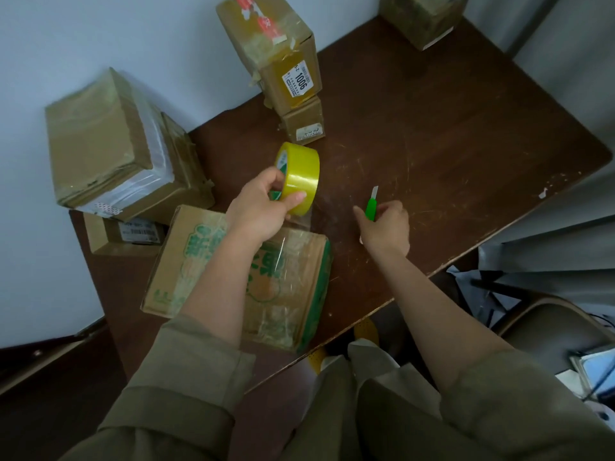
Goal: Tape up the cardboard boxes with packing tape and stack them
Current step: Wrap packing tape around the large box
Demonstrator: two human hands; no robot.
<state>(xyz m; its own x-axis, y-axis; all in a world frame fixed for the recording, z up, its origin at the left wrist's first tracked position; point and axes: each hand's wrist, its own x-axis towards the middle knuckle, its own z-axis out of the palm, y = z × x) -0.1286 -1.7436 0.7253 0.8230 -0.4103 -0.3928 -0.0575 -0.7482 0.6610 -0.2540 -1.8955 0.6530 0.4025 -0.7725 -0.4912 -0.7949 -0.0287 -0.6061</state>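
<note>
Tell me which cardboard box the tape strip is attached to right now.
The box with green printing, nearest the person under the left hand. A clear strip runs from the tape roll down to it; the other boxes are plain brown.

A plain packing corner in a back room or small office: a scuffed brown surface (432, 128) against a bare wall, taped labelled parcels (286, 61) stacked beyond the hands, a folding chair (549, 327) to their right.

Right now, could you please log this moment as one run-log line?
left hand: holds tape roll | right hand: holds green cutter | tape strip: runs to printed box | step: cut pending
</note>
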